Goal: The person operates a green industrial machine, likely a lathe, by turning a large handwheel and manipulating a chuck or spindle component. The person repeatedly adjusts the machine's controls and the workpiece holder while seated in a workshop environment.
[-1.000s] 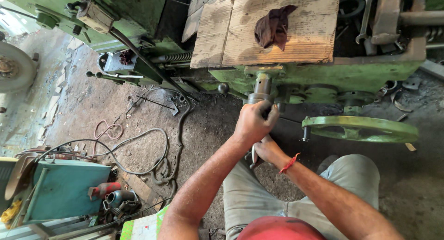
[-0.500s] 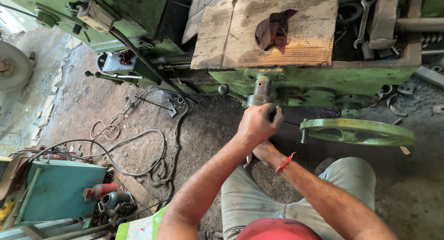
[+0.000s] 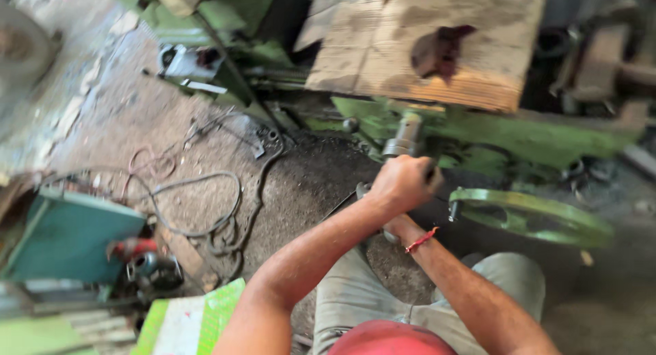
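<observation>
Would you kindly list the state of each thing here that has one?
Left hand: closed around the crank handle.
Right hand: under the left, mostly hidden.
Crank handle: gripped, sticking out of the machine.
Green handwheel: untouched.
Dark rag: crumpled on the wooden board.
Cables: loose on the floor.

Our view slid right and blurred, so the green handwheel (image 3: pixel 529 215) and wooden board (image 3: pixel 424 47) shifted left, while our left hand (image 3: pixel 403 183) crept slightly lower along the steel handle (image 3: pixel 404 135).
</observation>
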